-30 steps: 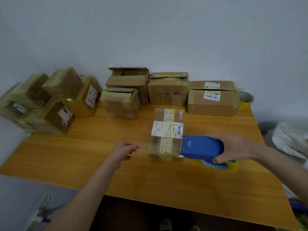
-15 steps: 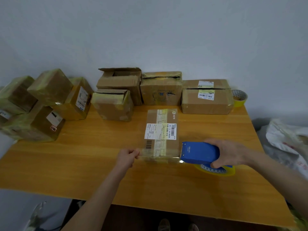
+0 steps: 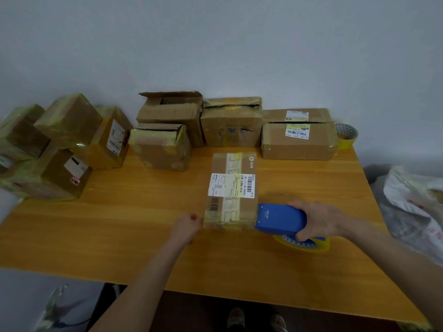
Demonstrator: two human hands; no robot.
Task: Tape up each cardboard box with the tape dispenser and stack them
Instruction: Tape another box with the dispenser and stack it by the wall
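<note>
I'm bringing my left hand right in against the labelled box. A second ago it was hanging well off the box's left side with the tape strip stretched in the air; now the knuckles are touching the box's near-left corner. The fingers are curled tight, pinching the strip's free end against that side. The film is clear, so I can't tell exactly how much is stuck down.

My right hand is wrapping around the blue tape dispenser, fingers curled under it. Its nose is butting against the box's right side at the near end, a touch closer than before, with the yellow roll hanging below.

So the strip is now lying across the near end of the box rather than floating above it. I'd say this band is nearly laid, and it needs pressing down and cutting on the right.

Still waiting behind the box are the open cartons. The wrapped pile is sitting far off to the box's left, where this one is probably going.
</note>
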